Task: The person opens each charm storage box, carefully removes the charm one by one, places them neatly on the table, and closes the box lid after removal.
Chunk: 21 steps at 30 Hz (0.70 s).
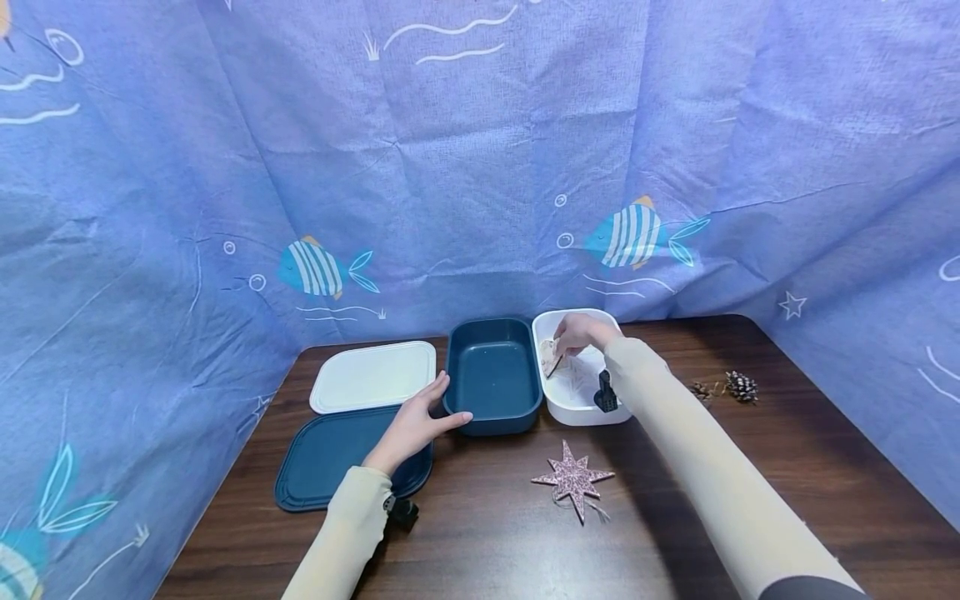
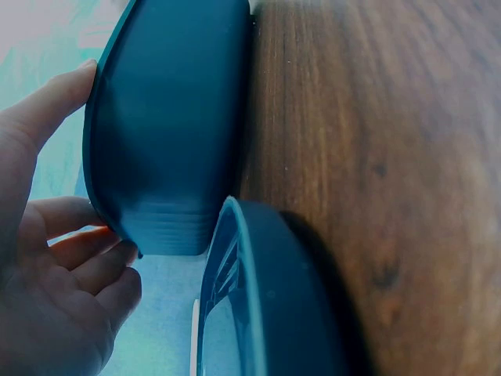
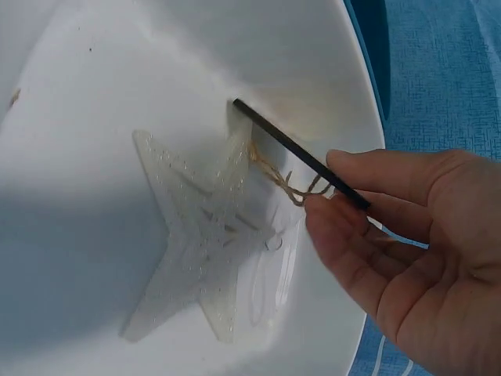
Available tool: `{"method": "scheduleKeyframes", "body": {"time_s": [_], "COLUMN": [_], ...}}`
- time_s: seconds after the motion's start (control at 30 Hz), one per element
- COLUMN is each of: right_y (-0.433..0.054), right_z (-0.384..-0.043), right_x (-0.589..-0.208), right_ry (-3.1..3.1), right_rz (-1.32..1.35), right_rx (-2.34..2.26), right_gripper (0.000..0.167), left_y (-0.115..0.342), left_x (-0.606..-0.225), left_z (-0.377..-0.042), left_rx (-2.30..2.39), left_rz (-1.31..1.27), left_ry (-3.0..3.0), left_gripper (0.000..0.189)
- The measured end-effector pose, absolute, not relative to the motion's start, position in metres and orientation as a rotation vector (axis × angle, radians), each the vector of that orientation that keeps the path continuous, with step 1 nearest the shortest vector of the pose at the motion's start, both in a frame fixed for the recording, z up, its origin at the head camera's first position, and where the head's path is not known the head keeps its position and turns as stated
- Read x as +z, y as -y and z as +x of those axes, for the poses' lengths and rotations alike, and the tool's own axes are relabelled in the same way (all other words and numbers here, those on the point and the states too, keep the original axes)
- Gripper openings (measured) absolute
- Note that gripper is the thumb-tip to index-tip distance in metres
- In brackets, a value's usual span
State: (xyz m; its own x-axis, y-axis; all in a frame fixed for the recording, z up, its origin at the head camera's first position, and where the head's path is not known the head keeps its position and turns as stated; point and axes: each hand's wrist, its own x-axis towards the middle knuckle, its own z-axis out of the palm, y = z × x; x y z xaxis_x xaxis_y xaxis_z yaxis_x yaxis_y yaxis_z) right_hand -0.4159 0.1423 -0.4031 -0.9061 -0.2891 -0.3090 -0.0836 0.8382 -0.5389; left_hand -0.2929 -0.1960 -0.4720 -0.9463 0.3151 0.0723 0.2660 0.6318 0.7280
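Right hand (image 3: 415, 274): thumb and fingertips pinching one end of a flat, dark-edged piece (image 3: 290, 143), held slanted within the white box (image 1: 577, 416). Beyond the fingertips, on the box floor: a translucent glittery star (image 3: 192, 235), close to the piece's free end. Left hand (image 1: 415, 423): thumb and fingers spread, touching the rim of the dark blue box (image 1: 493, 379), just beside the white box.

One box (image 1: 493, 375) is dark blue; its neighbour box (image 1: 588, 416) is white; the tabletop star (image 1: 573, 479) is glittery pink; the curtain (image 1: 465, 150) is blue, with striped fish (image 1: 318, 268).
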Motion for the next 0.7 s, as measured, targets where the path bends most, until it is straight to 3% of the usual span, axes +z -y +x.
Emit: {"method": "scheduleKeyframes", "body": {"time_s": [0.7], "right_y": [-0.144], "right_z": [-0.402], "right_x": [-0.411], "right_ry": [-2.459], "right_rz": [-0.234], "right_rx": [-1.059], "right_gripper": [0.040], "left_y": [0.195], "left_x": [-0.471], "left_z": [-0.291], "left_rx": [1.227], "left_rz": [0.505], "left_ry": [-2.789], "left_gripper": [0.097]}}
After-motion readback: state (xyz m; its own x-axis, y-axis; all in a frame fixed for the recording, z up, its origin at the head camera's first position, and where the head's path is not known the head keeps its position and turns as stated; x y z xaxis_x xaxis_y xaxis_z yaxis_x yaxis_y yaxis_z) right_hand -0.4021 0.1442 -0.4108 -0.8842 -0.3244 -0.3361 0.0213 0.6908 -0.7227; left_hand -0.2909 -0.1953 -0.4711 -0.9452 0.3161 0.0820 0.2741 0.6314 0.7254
